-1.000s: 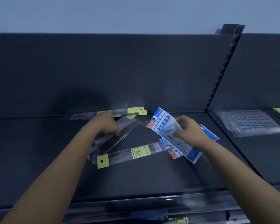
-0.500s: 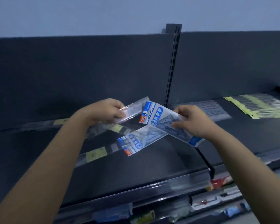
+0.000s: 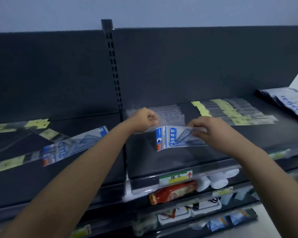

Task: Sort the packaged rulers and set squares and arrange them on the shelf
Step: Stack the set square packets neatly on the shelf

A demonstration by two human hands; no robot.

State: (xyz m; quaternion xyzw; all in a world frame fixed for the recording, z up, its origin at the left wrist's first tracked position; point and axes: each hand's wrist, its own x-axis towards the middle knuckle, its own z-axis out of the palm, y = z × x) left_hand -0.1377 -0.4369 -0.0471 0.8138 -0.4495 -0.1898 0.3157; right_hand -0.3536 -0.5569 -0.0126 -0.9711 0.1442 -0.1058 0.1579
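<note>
Two bare arms reaching forward over a dark shelf (image 3: 162,162) with a dark back panel. Left hand (image 3: 143,119) closed in a fist, pinching the edge of a clear plastic pack (image 3: 150,130), contents too faint to tell. Right hand (image 3: 208,130) just beside it, fingers (image 3: 195,125) curled and gripping the top edge of a blue and white set square pack (image 3: 174,139), printed "GEOMETRIC". Pack held flat and lifted a little above the shelf, in the section right of a slotted upright post (image 3: 114,66).

Behind the hands, flat on the same section: a pile of clear packs (image 3: 170,112) against the back panel. Further right, a neat row of long ruler packs (image 3: 234,110) with yellow header cards, lying side by side. At the far right edge, a fanned stack of blue and white packs (image 3: 291,103).

Left of the post, an untidy scatter: a blue and white pack lying loose (image 3: 70,146), tilted, overlapping long clear ruler packs with yellow tags (image 3: 10,163). More yellow-tagged packs (image 3: 37,123) near the back panel.

Along the shelf's front lip, a green and yellow price label (image 3: 175,177). Below it, on lower shelves: a red bottle (image 3: 172,192) on its side, white rolls (image 3: 218,180) beside it, and further packaged goods, blurred and hard to make out.
</note>
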